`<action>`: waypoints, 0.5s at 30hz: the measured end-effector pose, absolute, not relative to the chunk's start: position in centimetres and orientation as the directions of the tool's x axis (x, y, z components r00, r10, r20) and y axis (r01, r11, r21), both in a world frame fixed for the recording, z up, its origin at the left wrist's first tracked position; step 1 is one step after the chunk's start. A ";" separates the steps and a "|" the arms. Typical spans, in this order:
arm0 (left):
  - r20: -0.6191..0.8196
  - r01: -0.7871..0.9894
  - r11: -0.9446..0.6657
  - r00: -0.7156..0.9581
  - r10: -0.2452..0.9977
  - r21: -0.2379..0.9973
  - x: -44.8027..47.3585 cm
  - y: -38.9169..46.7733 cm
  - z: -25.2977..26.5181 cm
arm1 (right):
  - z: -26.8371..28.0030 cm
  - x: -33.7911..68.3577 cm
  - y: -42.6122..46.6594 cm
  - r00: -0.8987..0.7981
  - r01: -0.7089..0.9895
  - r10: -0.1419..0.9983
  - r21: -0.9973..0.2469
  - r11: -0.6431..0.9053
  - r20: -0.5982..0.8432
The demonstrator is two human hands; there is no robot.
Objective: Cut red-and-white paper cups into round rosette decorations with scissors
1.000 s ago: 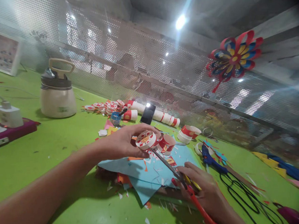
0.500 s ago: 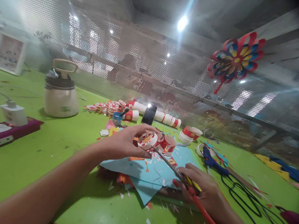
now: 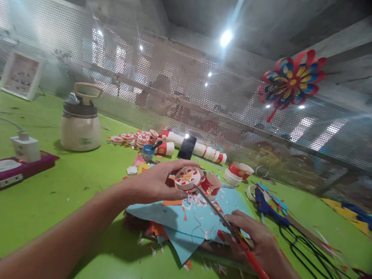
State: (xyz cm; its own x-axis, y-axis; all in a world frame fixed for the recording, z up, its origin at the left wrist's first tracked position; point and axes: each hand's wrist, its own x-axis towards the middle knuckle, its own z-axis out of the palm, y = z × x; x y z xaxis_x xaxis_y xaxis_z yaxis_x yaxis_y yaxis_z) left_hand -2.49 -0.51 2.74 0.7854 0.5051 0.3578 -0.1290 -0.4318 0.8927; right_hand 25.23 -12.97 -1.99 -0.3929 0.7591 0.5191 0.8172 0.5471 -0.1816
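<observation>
My left hand (image 3: 159, 181) is closed around the rim of a short paper cup base (image 3: 188, 178), white with red marks and an orange design on its round face. Closed on red-handled scissors (image 3: 217, 209) is my right hand (image 3: 255, 241). The blade tips reach the lower right edge of the cup base; whether they touch it I cannot tell. Just behind, a red paper cup piece (image 3: 212, 185) lies on its side. Under both hands spreads a light blue sheet (image 3: 186, 237) strewn with red and white paper scraps.
A blue glue gun (image 3: 267, 204) with a black cord lies at right, near cut cup rings (image 3: 237, 172). Behind are a phone (image 3: 187, 147), stacked paper cups (image 3: 206, 150) and a blue jar (image 3: 148, 152). A kettle-like bottle (image 3: 80, 125) and purple power strip (image 3: 19, 170) stand left.
The camera view has shifted slightly. The cup base is turned a little more toward me in my left hand. The scissors are still held at its edge.
</observation>
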 end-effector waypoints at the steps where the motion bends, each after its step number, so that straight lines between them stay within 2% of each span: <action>1: 0.353 -0.139 -0.415 0.790 0.501 0.899 -2.5 -0.5 2.8 | -2.1 25.3 -12.9 -0.389 0.811 0.760 -0.198 0.550 0.520; 7: 0.354 -0.191 -0.344 0.783 0.511 0.919 -2.5 -0.4 2.6 | -2.3 25.5 -12.7 -0.388 0.772 0.737 -0.242 0.588 0.553; 15: 0.347 -0.164 -0.350 0.749 0.564 0.922 -2.4 -0.3 2.6 | -2.1 26.2 -12.6 -0.372 0.765 0.759 -0.287 0.577 0.534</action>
